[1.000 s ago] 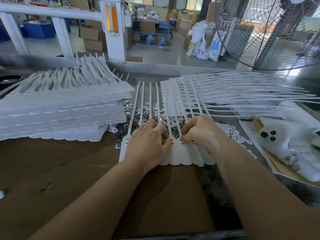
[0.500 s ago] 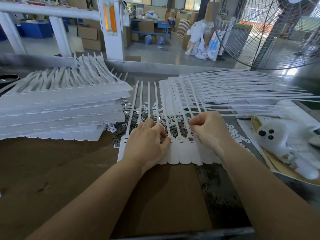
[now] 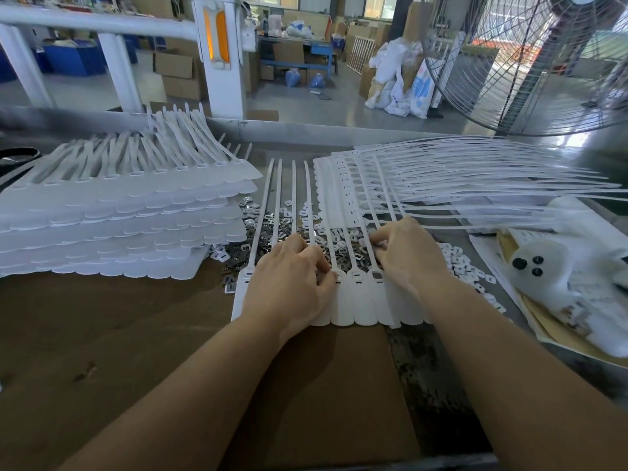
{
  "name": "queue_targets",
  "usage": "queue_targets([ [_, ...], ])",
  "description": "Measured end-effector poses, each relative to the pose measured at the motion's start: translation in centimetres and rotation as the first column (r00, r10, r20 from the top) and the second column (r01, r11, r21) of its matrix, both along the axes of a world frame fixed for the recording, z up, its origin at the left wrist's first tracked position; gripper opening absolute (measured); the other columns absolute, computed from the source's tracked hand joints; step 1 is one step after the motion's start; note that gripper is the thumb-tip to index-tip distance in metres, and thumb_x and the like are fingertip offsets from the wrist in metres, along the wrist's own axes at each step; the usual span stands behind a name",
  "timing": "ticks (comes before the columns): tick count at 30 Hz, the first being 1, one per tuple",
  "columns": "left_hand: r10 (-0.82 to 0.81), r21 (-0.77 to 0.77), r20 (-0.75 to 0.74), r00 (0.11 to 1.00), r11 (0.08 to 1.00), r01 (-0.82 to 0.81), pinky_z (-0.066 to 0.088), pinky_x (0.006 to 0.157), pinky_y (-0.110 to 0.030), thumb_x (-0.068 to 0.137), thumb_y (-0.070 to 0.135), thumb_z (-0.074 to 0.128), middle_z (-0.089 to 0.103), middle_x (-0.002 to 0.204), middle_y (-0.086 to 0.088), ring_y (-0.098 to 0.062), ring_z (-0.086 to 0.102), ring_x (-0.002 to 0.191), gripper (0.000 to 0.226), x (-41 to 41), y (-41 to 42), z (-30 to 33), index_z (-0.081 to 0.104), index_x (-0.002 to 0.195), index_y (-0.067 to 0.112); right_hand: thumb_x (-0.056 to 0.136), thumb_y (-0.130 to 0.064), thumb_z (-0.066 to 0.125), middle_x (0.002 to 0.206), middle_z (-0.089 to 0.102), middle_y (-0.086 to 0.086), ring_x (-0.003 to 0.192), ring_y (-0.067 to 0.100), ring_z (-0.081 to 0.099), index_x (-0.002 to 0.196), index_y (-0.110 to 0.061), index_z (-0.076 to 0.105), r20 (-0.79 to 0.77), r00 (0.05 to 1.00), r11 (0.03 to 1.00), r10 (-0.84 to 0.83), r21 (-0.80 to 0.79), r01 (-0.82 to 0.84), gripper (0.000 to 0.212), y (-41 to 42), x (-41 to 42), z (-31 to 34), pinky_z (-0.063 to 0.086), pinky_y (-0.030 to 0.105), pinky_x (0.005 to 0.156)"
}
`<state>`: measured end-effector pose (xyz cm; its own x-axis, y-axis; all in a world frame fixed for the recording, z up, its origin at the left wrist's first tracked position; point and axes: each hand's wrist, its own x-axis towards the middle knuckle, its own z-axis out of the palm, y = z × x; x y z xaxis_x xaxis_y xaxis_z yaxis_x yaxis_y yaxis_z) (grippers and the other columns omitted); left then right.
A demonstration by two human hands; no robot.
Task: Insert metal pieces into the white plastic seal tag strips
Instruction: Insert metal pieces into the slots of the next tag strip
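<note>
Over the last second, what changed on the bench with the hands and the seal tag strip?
The right hand lifted off the seal tag strip and moved away from the person, to the loose metal pieces beyond the tag heads, fingers curled as if picking; what it holds is hidden. The left hand stayed pressed on the strip, which did not shift. Both tag stacks are unchanged.

1. You have no readable text, label, brand, number or sign anywhere in view.
2. The white sacks (image 3: pixel 404 93) on the floor behind your bench show blue print, too blurred to read.
</note>
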<state>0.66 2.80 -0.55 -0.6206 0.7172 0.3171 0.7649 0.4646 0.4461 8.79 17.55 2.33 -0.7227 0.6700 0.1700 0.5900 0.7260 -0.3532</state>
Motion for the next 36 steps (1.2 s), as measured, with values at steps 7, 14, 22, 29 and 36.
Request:
queue_targets([
  [7,0.0,0.002,-0.009,1.0,1.0,0.0,0.031,0.089,-0.026,0.09,0.046,0.05,0.04,0.095,0.01,-0.013,0.044,0.106,0.023,0.0,-0.1,0.0,0.061,0.099,0.028,0.094,-0.015,0.054,0.111,0.053,0.008,0.082,0.023,0.061,0.103,-0.016,0.069,-0.092,0.995,0.995,-0.041,0.083,0.049,0.018,-0.2,0.0,-0.7,0.051,0.033,0.077],
  [14,-0.001,-0.003,-0.012,1.0,1.0,0.001,0.03,0.089,-0.025,0.09,0.046,0.049,0.039,0.095,0.011,-0.013,0.043,0.107,0.024,0.0,-0.1,-0.1,0.06,0.1,0.028,0.092,-0.012,0.055,0.095,0.067,0.004,0.082,0.016,0.06,0.095,-0.012,0.069,-0.292,0.954,0.996,-0.068,-0.068,0.05,0.015,0.3,0.3,-0.5,0.049,0.029,0.078],
  [22,-0.002,0.007,-0.001,1.0,1.0,0.002,0.031,0.09,-0.026,0.089,0.045,0.05,0.042,0.097,0.009,-0.013,0.044,0.107,0.024,0.0,-0.1,0.0,0.061,0.1,0.027,0.091,-0.005,0.054,0.091,0.068,0.003,0.065,0.004,0.057,0.103,-0.013,0.069,-0.345,0.938,0.985,-0.025,-0.17,-0.036,0.02,0.0,1.7,-0.2,0.043,0.014,0.063],
  [29,-0.002,0.003,0.007,1.0,1.0,0.002,0.031,0.089,-0.026,0.09,0.044,0.05,0.04,0.096,0.01,-0.013,0.044,0.107,0.023,0.1,-0.2,0.0,0.061,0.1,0.027,0.091,-0.008,0.057,0.077,0.06,-0.015,0.061,-0.006,0.05,0.093,-0.016,0.073,-0.271,0.957,0.974,0.107,-0.165,-0.155,0.018,-0.4,3.1,0.5,0.038,0.001,0.057],
  [36,0.002,0.004,-0.006,1.0,1.0,-0.002,0.032,0.089,-0.027,0.09,0.044,0.05,0.04,0.095,0.01,-0.014,0.045,0.105,0.024,0.1,-0.1,0.0,0.061,0.101,0.026,0.087,-0.009,0.063,0.084,0.063,-0.011,0.08,0.0,0.06,0.089,-0.018,0.072,-0.182,0.969,0.953,0.166,-0.224,-0.205,0.014,-0.7,3.5,0.9,0.042,0.003,0.068],
])
